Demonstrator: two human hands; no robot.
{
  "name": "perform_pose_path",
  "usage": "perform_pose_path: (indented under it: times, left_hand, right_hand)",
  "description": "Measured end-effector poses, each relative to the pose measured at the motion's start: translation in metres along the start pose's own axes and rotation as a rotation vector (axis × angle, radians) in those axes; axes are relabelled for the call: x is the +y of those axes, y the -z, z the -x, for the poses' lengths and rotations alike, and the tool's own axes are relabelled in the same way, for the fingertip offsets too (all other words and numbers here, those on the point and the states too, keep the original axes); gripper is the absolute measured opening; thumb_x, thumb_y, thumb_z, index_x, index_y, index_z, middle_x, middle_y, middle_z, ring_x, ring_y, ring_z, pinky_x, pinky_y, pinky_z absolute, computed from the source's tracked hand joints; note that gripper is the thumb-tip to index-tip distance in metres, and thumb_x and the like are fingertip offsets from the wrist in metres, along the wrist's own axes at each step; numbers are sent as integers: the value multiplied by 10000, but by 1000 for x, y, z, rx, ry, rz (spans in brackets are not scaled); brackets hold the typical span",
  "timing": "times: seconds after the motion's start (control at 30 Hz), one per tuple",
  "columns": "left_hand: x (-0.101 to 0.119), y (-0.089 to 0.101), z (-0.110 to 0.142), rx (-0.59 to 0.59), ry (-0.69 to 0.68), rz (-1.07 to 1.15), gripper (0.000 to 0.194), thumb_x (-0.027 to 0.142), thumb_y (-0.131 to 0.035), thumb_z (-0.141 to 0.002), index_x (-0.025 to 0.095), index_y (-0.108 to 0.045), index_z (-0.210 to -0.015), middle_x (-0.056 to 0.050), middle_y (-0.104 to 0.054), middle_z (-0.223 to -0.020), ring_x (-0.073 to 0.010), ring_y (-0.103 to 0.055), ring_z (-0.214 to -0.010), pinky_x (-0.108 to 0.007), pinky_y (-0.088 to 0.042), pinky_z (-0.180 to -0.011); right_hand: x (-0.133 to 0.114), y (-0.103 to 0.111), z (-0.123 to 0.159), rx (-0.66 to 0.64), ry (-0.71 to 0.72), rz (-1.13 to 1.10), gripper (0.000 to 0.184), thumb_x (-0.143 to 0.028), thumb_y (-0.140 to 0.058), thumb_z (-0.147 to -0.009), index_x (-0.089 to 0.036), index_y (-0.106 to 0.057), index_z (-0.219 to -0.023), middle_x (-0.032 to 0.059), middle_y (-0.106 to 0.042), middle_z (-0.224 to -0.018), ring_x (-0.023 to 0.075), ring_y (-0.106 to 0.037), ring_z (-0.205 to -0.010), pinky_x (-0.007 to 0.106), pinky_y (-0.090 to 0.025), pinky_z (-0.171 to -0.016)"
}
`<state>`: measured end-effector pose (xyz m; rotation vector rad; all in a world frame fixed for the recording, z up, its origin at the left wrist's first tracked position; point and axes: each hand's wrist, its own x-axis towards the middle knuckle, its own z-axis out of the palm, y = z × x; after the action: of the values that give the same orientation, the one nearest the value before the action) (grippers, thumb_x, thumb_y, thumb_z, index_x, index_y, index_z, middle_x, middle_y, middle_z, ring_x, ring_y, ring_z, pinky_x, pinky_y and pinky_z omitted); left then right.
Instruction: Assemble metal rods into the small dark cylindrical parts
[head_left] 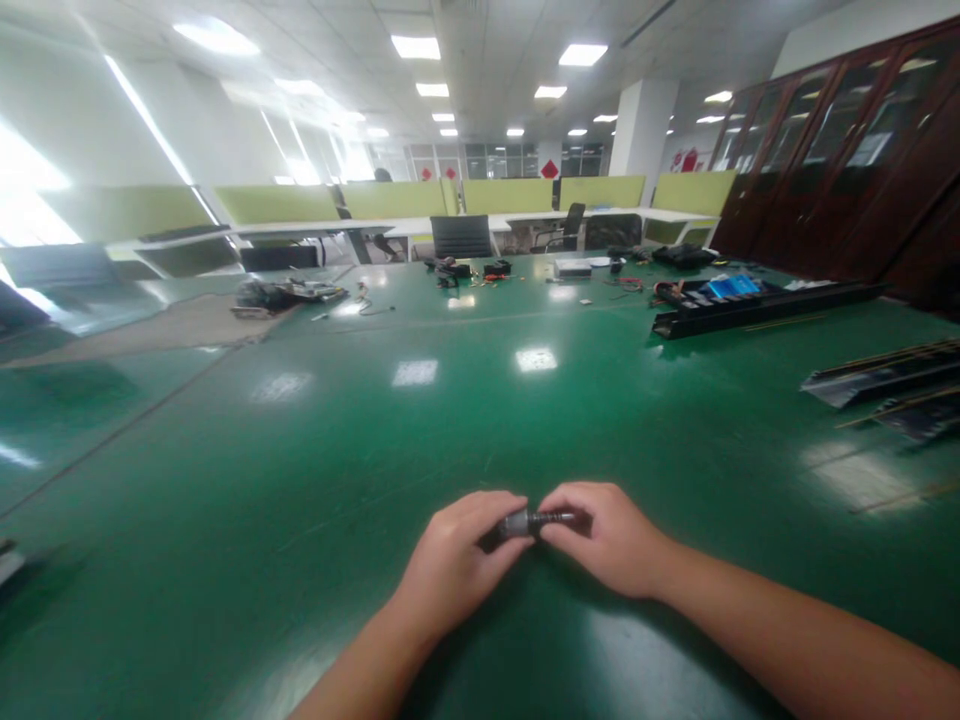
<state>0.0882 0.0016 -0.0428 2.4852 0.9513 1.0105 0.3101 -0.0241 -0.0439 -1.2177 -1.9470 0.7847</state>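
Observation:
Low over the green tabletop, a small grey cylinder lies sideways between my hands. A dark ribbed shaft, like a screw or a spring, sticks out of its right end; its exact kind is too blurred to name. My left hand grips the grey cylinder between thumb and fingers. Around the shaft's right end, the thumb and curled fingers of my right hand close in. The tip of the shaft is partly hidden by those fingers.
Long black channels with a blue piece lie at the far right, and more dark rails lie nearer. Loose parts and small black devices sit along the far side. A pale object shows at the left edge.

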Motion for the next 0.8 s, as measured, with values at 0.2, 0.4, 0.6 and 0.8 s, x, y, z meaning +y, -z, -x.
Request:
perform_pose_path:
  times: [0.2, 0.4, 0.6, 0.8]
  left_hand:
    - [-2, 0, 1, 15, -7, -10, 266, 224, -748, -807, 216, -712, -1070, -46, -757, -1007, -191, -722, -914, -300, -602, -856]
    - [-3, 1, 1, 7, 1, -14, 273, 227, -754, -804, 224, -709, -1073, -40, -757, -1013, -196, -721, -918, -310, -603, -856]
    - [-2, 2, 2, 19, 1, -2, 274, 223, -759, -801, 217, -712, -1071, -45, -758, -1006, -194, -720, -919, -299, -600, -853]
    - [-3, 1, 2, 28, -10, -11, 292, 215, -765, -793, 226, -707, -1079, -30, -758, -1013, -188, -721, -923, -296, -598, -859]
  right_hand:
    - [0, 0, 1, 3, 9, 1, 100, -200, -684, -838, -207, -727, -928, 6, -718, -815, 164, -630, -726, 263, -439, -664]
    - [1, -2, 0, 11, 4, -4, 94, -203, -682, -844, -204, -729, -925, 9, -724, -829, 167, -637, -743, 266, -440, -674]
    - [0, -3, -1, 20, -4, -9, 88, -199, -682, -842, -204, -731, -915, 9, -722, -821, 167, -633, -734, 265, -436, -668]
    - [-1, -2, 0, 20, -9, -20, 86, -201, -678, -850, -204, -730, -919, 2, -718, -825, 158, -630, -735, 258, -434, -669]
